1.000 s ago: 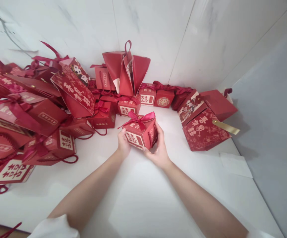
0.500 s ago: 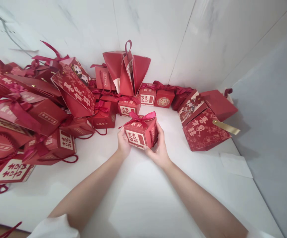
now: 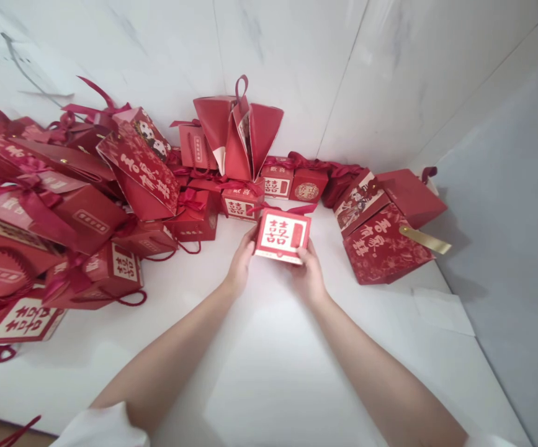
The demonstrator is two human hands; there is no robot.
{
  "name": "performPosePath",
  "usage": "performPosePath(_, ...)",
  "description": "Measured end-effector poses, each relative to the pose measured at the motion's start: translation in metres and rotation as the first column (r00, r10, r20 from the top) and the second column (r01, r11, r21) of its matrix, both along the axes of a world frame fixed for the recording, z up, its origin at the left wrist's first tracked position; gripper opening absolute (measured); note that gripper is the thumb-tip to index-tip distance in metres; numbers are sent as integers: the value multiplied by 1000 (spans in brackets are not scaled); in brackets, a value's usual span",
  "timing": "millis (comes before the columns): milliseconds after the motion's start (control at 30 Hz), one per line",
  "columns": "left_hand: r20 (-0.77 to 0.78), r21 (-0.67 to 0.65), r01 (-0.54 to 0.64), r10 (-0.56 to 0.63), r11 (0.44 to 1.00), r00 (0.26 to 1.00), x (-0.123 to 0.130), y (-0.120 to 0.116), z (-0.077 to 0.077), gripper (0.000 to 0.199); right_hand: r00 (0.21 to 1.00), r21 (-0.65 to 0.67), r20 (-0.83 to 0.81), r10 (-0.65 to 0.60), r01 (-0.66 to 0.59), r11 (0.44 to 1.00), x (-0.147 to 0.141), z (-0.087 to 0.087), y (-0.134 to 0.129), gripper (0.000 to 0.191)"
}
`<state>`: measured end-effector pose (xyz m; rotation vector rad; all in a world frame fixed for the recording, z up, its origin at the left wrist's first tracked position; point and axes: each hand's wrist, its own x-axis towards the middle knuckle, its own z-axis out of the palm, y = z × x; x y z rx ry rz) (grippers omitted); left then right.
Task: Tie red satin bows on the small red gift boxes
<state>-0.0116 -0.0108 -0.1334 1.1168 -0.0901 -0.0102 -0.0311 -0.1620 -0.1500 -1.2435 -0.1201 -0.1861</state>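
A small red gift box (image 3: 282, 236) with a white panel and red double characters is held over the white table, its printed face toward me. Behind its top edge a pink-red ribbon shows in part. My left hand (image 3: 243, 261) grips the box's left side, fingers partly hidden behind it. On the right side my right hand (image 3: 309, 270) holds the lower corner, with its thumb on the front face. Just behind the held box stands another red box (image 3: 241, 203) with a ribbon.
Many red boxes with bows and cords (image 3: 82, 217) are heaped at the left. A tall folded red box (image 3: 238, 133) stands near the marble wall (image 3: 291, 68). Larger red boxes (image 3: 385, 245), one with a gold strip, sit at the right. The white table (image 3: 259, 372) has a grey panel beside it.
Both hands have moved slightly, and the box has shifted right and up. It has been turned and tilted so its printed face points at me; its top and side no longer show.
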Motion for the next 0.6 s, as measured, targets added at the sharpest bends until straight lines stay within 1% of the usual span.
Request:
performPosePath(67, 68, 84, 27, -32, 996, 997, -1, 0, -2, 54, 994, 161, -104, 43, -26, 987, 5, -2, -2, 55)
performPosePath(100, 79, 105, 34, -42, 994, 996, -1, 0, -2, 55, 990, 209, -128, 59, -31, 977, 6, -1, -3, 54)
performPosePath(133, 82, 114, 20, -30, 993, 996, -2, 0, -2, 55, 989, 222, -133, 61, -30, 975, 6, 0, -2, 54)
performPosePath(167, 85, 127, -24, 13, 992, 996, -3, 0, -2, 53, 991, 213, -130, 45, -17, 977, 4, 2, -1, 56)
performPosePath(200, 94, 153, -97, 83, 983, 992, -4, 0, -1, 52, 993, 188, -120, 9, 14, 982, 2, 4, 0, 57)
performPosePath(267, 145, 233, -260, 231, 937, 962, -6, -1, 2, 48, 990, 89, -69, -123, 129, 988, -3, 8, 4, 64)
performPosePath(300, 176, 269, -302, 261, 915, 949, -8, -1, 4, 45, 981, 18, -25, -194, 195, 981, -6, 9, 5, 70)
performPosePath(333, 201, 291, -306, 254, 907, 946, -10, -2, 6, 42, 968, -61, 26, -250, 251, 966, -9, 10, 6, 77)
performPosePath(367, 219, 295, -278, 219, 914, 951, -12, -2, 8, 41, 957, -141, 77, -279, 287, 947, -11, 11, 6, 84)
performPosePath(400, 229, 287, -234, 170, 929, 958, -14, -3, 9, 42, 953, -214, 124, -277, 299, 930, -13, 12, 6, 89)
performPosePath(433, 237, 275, -191, 126, 942, 963, -15, -3, 11, 46, 953, -277, 167, -251, 290, 916, -15, 12, 5, 91)
performPosePath(467, 244, 266, -167, 102, 949, 964, -17, -3, 12, 52, 955, -327, 207, -210, 270, 905, -17, 12, 4, 88)
performPosePath(533, 243, 274, -163, 95, 948, 965, -18, -3, 12, 73, 955, -398, 271, -123, 227, 889, -20, 14, 1, 76)
performPosePath(567, 235, 285, -170, 103, 943, 967, -17, -3, 12, 80, 954, -419, 287, -87, 207, 884, -21, 14, -1, 71)
performPosePath(600, 227, 293, -182, 116, 939, 967, -16, -3, 12, 84, 956, -424, 287, -65, 188, 886, -21, 15, -1, 67)
